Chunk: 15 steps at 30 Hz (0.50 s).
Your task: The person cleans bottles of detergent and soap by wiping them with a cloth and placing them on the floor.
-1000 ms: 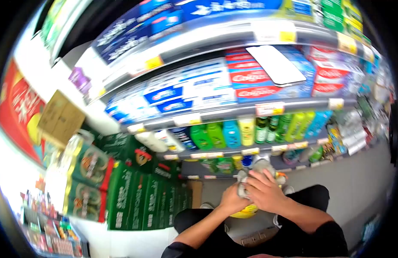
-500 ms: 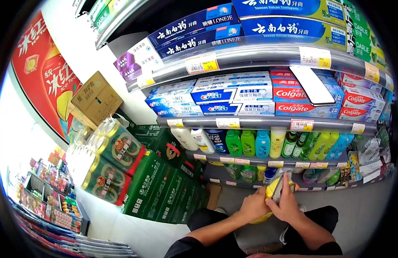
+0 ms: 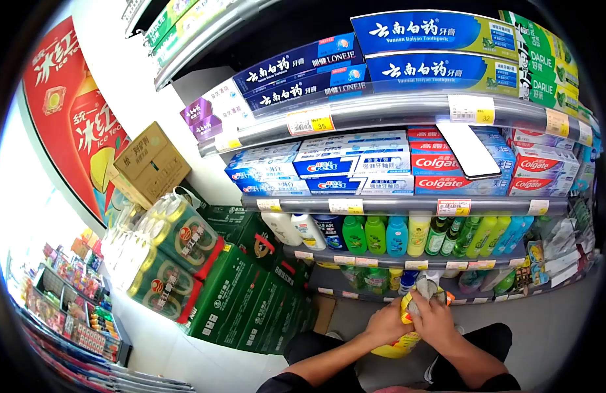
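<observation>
Low in the head view, between the knees, a yellow bottle [image 3: 396,346] is held upright or slightly tilted. My left hand [image 3: 385,326] is wrapped round its upper part. My right hand [image 3: 435,319] is closed on a grey cloth [image 3: 426,288], pressed against the top of the bottle. The two hands almost touch, and their fingers partly hide the bottle's upper end. Just beyond them is the lowest shelf, with green bottles [image 3: 375,280] on it.
Toothpaste boxes [image 3: 440,65] fill the upper shelves. A white phone-like slab [image 3: 469,150] leans before the Colgate boxes. Shampoo bottles [image 3: 376,236] line a lower shelf. Green cartons [image 3: 234,301], drink packs [image 3: 185,239] and a brown carton [image 3: 152,164] stand at left.
The view has turned right and steadied since one second ago. Since half a second ago, the grey cloth has come up over the bottle's top and my right hand has turned palm down.
</observation>
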{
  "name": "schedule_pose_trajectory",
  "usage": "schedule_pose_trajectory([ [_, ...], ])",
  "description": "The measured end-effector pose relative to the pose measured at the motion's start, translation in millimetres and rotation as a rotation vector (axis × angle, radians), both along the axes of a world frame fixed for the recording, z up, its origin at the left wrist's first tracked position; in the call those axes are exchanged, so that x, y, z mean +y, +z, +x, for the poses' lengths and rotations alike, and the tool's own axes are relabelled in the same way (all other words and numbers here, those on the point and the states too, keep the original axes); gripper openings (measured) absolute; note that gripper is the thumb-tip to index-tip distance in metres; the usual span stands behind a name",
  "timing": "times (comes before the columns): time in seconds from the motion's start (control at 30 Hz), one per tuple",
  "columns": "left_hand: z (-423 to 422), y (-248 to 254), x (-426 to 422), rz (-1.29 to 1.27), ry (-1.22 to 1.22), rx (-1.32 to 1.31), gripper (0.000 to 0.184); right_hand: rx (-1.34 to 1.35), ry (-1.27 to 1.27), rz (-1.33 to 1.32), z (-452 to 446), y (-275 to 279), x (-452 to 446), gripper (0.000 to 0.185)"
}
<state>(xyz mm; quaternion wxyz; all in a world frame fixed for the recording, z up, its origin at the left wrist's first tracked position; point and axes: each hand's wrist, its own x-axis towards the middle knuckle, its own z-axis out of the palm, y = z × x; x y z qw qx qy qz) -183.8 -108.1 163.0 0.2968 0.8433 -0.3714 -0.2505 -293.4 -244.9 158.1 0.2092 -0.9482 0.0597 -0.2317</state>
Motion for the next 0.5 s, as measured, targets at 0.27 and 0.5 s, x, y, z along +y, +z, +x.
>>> schedule_pose_trajectory([
  [0.27, 0.1, 9.1, 7.6, 0.052, 0.004, -0.112, 0.083, -0.297, 0.036, 0.189, -18.2, 21.1, -28.6, 0.042],
  [0.5, -6.0, 18.2, 12.2, 0.093, -0.182, -0.132, 0.088, -0.300, 0.008, 0.805, -7.6, 41.4, -49.6, 0.032],
])
